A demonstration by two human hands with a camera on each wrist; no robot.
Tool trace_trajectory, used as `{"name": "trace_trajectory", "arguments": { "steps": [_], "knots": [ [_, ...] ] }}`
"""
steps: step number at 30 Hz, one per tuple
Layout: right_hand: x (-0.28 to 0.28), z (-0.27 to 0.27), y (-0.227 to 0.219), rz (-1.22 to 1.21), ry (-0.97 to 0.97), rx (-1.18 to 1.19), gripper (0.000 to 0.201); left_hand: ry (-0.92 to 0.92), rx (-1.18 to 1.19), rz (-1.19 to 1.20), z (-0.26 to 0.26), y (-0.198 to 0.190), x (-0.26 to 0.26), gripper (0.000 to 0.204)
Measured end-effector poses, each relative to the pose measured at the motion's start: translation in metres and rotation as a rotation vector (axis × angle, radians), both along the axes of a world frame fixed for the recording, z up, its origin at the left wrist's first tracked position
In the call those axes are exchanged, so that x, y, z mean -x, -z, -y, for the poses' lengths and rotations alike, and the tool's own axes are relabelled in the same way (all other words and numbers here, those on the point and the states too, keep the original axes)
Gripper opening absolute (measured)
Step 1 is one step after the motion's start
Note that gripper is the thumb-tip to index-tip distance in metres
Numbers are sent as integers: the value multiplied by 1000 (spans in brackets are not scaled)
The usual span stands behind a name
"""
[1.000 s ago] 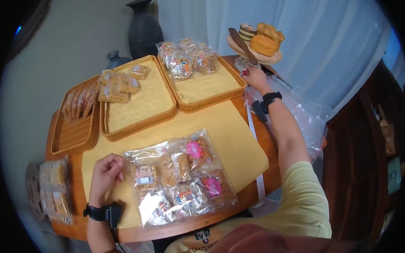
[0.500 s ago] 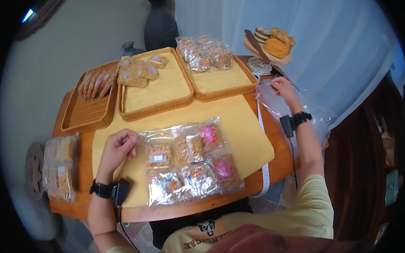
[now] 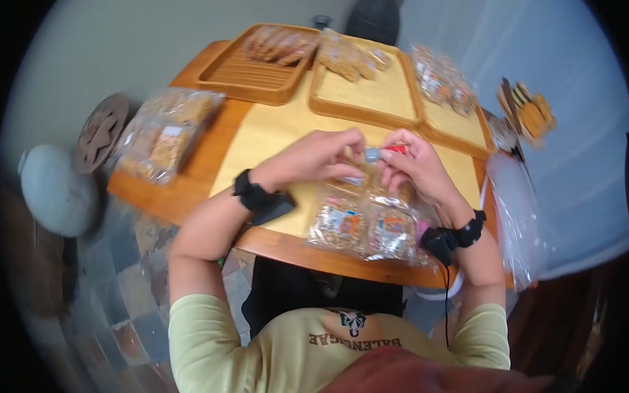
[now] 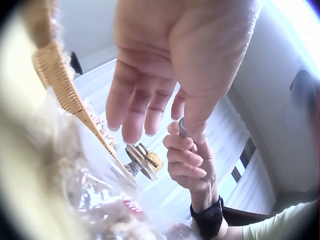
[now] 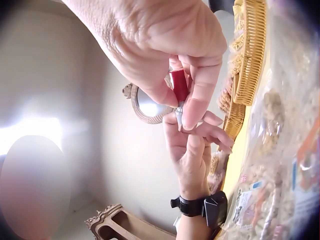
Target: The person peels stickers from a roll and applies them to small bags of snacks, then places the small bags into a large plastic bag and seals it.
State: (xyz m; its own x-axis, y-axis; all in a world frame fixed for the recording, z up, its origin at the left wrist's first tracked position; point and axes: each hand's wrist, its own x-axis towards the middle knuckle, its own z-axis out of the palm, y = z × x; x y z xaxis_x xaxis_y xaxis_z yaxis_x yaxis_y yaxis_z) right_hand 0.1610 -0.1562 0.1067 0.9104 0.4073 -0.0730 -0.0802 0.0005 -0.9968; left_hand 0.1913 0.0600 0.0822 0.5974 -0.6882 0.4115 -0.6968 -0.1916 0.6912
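My right hand (image 3: 421, 166) pinches a small red tube (image 5: 179, 86) with a grey tapered end between thumb and fingers. From the other side, the thumb and forefinger of my left hand (image 3: 316, 158) close on that grey end. In the left wrist view the grey end (image 4: 183, 127) shows as a round tip between the fingers; the other fingers of that hand (image 4: 172, 65) hang straight. Below both hands lies a clear plastic bag (image 3: 371, 229) of wrapped snack blocks, its upper part hidden by them.
Beyond the hands stand three wicker trays: a bare-bottomed tray (image 3: 237, 71), a middle tray (image 3: 387, 93) and a right tray (image 3: 457, 126), all with packed snacks. Another bag of snacks (image 3: 163, 136) sits at the table's left end. Plastic film (image 3: 516, 217) hangs at the right edge.
My right hand has come from the table's far right corner to the middle, over the bag. My left hand has moved right to meet it at the red tube. The head view has shifted left.
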Motion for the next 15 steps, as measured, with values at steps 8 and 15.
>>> {"name": "trace_trajectory", "arguments": {
  "steps": [8,15],
  "knots": [
    [-7,-21,12,-74,60,-173,13,-108,80,347,-5,-1,0,24],
    [-3,-28,14,52,102,-166,13,-172,80,235,5,10,-1,22]
  ]
}}
